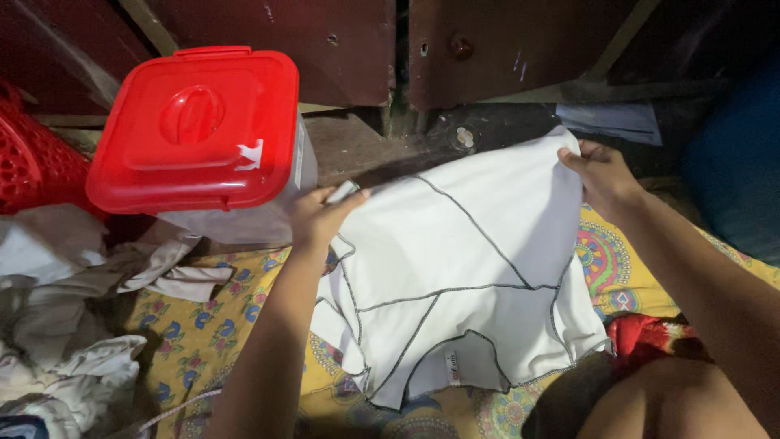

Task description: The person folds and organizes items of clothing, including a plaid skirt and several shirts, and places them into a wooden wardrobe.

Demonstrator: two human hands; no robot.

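Observation:
A white garment (463,268) with dark stitched seams lies spread inside out over a yellow patterned cloth (203,325). My left hand (321,215) pinches the garment's upper left corner. My right hand (601,175) grips its upper right corner, and the fabric is stretched between both hands. A small label shows near the garment's lower edge.
A clear plastic box with a red lid (195,130) stands at the upper left, close to my left hand. A red basket (32,162) sits at the far left. Crumpled pale clothes (65,325) are piled at the left. Dark wooden doors (487,49) stand behind. A red cloth (650,337) lies at the lower right.

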